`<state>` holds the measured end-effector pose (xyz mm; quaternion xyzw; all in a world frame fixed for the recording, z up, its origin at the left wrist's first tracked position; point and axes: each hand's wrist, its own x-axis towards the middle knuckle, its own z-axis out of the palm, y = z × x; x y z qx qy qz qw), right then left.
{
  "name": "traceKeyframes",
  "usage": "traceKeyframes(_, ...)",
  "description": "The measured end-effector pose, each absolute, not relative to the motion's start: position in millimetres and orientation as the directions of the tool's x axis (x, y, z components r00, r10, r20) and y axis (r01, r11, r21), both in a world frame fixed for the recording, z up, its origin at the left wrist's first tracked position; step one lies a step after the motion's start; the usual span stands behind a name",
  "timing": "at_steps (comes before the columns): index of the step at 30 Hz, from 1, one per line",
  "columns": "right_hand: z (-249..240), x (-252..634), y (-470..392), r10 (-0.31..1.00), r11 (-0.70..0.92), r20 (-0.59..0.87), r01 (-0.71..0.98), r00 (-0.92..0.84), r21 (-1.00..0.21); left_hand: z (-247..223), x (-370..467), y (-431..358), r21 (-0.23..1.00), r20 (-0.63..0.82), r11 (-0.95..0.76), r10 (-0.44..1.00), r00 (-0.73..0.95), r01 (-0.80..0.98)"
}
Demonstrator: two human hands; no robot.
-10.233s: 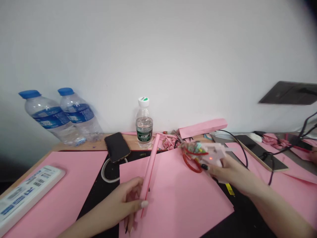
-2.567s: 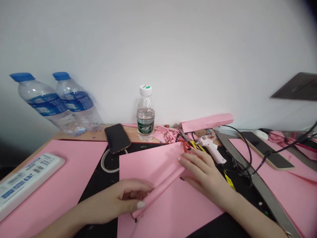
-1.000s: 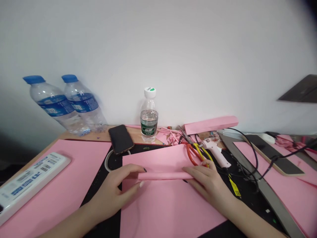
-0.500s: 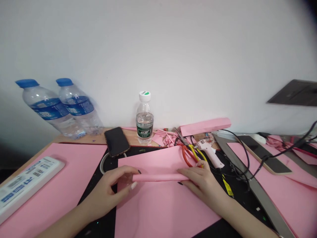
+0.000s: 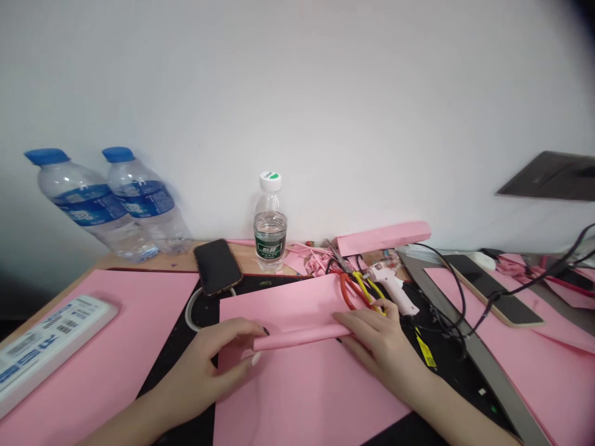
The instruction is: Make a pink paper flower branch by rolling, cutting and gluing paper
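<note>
So — pink roll (image 5: 297, 338) btwn hands (image 5: 199, 359)

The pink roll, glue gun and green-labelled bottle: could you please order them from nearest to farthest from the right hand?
1. Pink roll, in the right hand.
2. Glue gun, just beyond.
3. Green-labelled bottle, back left, by the wall.

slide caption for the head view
Left hand and right hand holding a rolled pink paper tube over a pink sheet.

怡寶, bottle label (image 5: 270, 248); white case (image 5: 52, 347) lettering unclear
</note>
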<state>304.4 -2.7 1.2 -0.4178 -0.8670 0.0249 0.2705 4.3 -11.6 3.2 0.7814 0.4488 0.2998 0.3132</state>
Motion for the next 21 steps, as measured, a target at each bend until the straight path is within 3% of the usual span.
traceKeyframes(7,1,293,-11,0.717,0.677,0.459,0.682,-0.525,-0.277,2,9,-15,0.729,0.176,-0.444,0.857,0.484,0.522)
traceKeyframes(21,1,283,-19,0.729,0.668,0.421,0.693,-0.539,-0.27,1,22,-16,0.797,0.146,-0.409,0.844,0.516,0.444)
